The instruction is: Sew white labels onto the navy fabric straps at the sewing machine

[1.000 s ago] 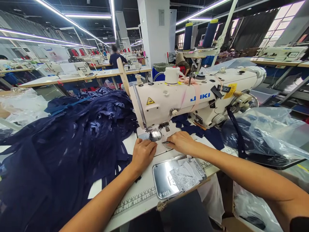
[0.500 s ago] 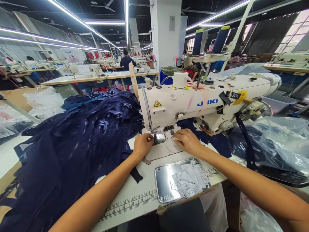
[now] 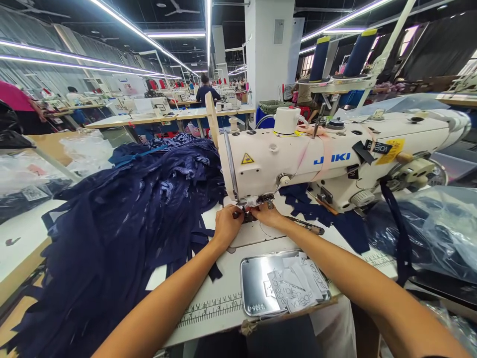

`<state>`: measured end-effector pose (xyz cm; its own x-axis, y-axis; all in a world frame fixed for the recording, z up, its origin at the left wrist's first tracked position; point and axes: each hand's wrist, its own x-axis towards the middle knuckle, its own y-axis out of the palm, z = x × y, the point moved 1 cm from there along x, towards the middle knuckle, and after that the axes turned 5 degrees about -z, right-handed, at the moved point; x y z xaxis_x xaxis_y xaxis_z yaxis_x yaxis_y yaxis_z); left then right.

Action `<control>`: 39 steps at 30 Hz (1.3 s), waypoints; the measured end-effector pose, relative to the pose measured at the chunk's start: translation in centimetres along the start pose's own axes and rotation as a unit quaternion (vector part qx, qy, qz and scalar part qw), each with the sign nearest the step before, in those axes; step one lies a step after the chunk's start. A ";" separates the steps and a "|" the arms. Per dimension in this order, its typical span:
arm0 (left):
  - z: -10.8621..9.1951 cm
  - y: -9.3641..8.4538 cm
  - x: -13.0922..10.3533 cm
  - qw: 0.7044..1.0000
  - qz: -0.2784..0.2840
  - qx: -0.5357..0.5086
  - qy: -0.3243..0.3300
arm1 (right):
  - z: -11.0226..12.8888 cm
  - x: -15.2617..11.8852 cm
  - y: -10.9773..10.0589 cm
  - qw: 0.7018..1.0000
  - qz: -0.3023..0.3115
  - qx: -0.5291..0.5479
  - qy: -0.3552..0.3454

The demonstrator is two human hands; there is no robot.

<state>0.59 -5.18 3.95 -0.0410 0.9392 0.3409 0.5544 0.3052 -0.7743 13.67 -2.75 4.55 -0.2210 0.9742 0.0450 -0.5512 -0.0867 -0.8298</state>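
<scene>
Both hands are at the needle area of a white sewing machine [image 3: 298, 159]. My left hand [image 3: 228, 223] is closed just left of the needle, its fingertips pinched together. From the right, my right hand [image 3: 267, 215] reaches under the machine head, its fingertips close to the left ones. Whatever lies between the fingertips is too small and dark to make out. Navy fabric [image 3: 112, 223] is heaped to the left of my left hand. A metal tray [image 3: 257, 293] with printed white labels [image 3: 294, 286] lies on the table in front of the machine.
A dark tool [image 3: 305, 225] lies right of my right hand. Navy scraps [image 3: 346, 229] and a plastic bag of dark fabric [image 3: 428, 223] are farther right. Thread cones [image 3: 319, 59] stand behind the machine. A person in pink [image 3: 18, 104] is at the far left.
My right hand has moved left, in beside the needle, and my left hand has come closer to it. The dark tool now shows. The view has shifted, and the person in pink has appeared.
</scene>
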 end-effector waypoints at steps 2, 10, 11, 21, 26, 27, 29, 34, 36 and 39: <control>-0.1 0.1 0.0 1.000 -0.003 0.004 -0.004 | 0.0 -0.3 -0.1 1.000 -0.001 -0.012 -0.014; -0.4 0.3 0.0 0.999 0.002 0.040 -0.014 | 0.3 -0.7 -0.2 0.998 -0.004 -0.053 -0.037; -0.4 0.2 0.0 0.999 0.005 0.046 -0.015 | 0.3 -0.7 -0.2 0.998 -0.005 -0.057 -0.039; -0.9 -0.1 0.4 0.995 0.031 0.093 -0.026 | 0.2 -0.6 -0.3 0.995 -0.003 -0.085 -0.056; -1.0 -0.2 0.4 0.994 0.038 0.101 -0.028 | -0.4 0.0 0.3 0.995 0.000 -0.075 -0.062; -1.0 -0.2 0.4 0.994 0.038 0.102 -0.028 | -0.6 0.1 0.4 0.995 -0.001 -0.070 -0.064; -1.0 -0.2 0.5 0.993 0.040 0.103 -0.029 | -0.9 0.4 0.8 0.996 -0.004 -0.059 -0.067; -0.9 -0.3 0.5 0.994 0.042 0.100 -0.034 | -0.8 0.5 0.7 0.997 -0.005 -0.044 -0.066; -1.0 -0.3 0.6 0.994 0.042 0.097 -0.036 | -0.5 0.1 0.3 0.997 -0.003 -0.043 -0.064; -1.0 -0.3 0.6 0.994 0.042 0.090 -0.037 | 0.0 -0.5 -0.4 0.997 -0.003 -0.042 -0.063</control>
<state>1.29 -4.90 4.90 -0.0653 0.9695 0.2364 0.4003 0.2425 -0.8837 14.00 -3.19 4.86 -0.3208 0.9402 0.1146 -0.4849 -0.0591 -0.8726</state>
